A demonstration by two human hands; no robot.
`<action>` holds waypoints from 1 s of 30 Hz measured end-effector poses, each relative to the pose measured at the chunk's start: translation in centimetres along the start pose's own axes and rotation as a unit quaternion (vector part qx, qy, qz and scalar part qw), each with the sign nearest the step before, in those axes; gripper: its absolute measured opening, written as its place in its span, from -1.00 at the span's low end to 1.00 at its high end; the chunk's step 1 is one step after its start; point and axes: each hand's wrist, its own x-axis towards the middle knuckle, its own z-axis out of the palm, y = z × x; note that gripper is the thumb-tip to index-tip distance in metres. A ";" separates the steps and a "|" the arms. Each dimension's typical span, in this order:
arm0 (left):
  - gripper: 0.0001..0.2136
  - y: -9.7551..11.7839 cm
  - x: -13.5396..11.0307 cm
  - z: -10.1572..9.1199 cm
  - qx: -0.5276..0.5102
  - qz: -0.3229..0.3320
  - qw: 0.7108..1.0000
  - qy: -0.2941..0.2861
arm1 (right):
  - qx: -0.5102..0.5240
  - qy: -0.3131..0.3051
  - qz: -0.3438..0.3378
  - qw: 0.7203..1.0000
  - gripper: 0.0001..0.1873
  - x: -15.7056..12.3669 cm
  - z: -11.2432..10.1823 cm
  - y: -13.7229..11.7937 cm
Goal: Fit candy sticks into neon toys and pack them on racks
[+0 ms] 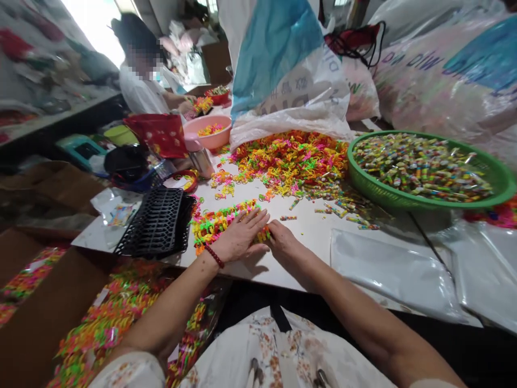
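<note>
In the head view, my left hand [244, 234] lies flat with its fingers stretched over the right part of rows of small bright plastic pieces [210, 222], coloured yellow, green, orange and pink. Close beside it, my right hand [285, 240] has its fingers curled together at the right end of those rows; what they grip is hidden. Just left of the rows lies a stack of black plastic lattice trays [155, 223]. Behind my hands spreads a heap of loose colourful plastic pieces [291, 161]. Several small wrapped candy-like tubes [347, 207] are scattered to the right.
A green basket [363, 183] full of small wrapped tubes stands at right, with clear plastic bags [388, 269] in front. A large white-and-blue sack [278, 59] rises behind the heap. Cardboard boxes [44, 318] sit at lower left. Another person [141, 81] works beyond the pink basin [218, 140].
</note>
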 end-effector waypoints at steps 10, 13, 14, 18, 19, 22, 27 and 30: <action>-0.52 -8.0 -8.2 -0.2 -0.092 -0.327 0.918 0.205 | 0.356 -0.068 0.219 0.906 -0.65 -6.6 1.7 -4.1; -0.54 -7.8 -8.2 0.7 -0.106 -0.374 0.903 0.183 | 0.398 -0.004 0.208 0.893 -0.60 -5.3 1.9 -4.2; -0.55 -7.1 -8.1 0.8 -0.101 -0.382 0.901 0.180 | 0.407 0.017 0.204 0.890 -0.60 -4.8 1.7 -4.0; -0.54 -2.5 -8.4 1.0 -0.082 -0.379 0.909 0.154 | 0.445 0.078 0.208 0.868 -0.62 -3.2 0.2 -2.2; -0.55 -1.4 -8.6 1.2 -0.081 -0.365 0.914 0.155 | 0.449 0.088 0.209 0.864 -0.62 -3.0 -0.2 -1.7; -0.58 1.0 -9.2 1.9 -0.108 -0.325 0.924 0.170 | 0.428 0.099 0.215 0.872 -0.62 -3.1 -1.2 -0.4; -0.61 1.6 -9.3 3.0 -0.138 -0.315 0.920 0.189 | 0.257 0.152 0.187 0.936 -0.57 -3.7 -3.0 0.7; -0.61 1.1 -8.8 2.8 -0.096 -0.300 0.922 0.226 | 0.078 0.217 0.142 0.963 -0.53 -3.3 -4.6 0.2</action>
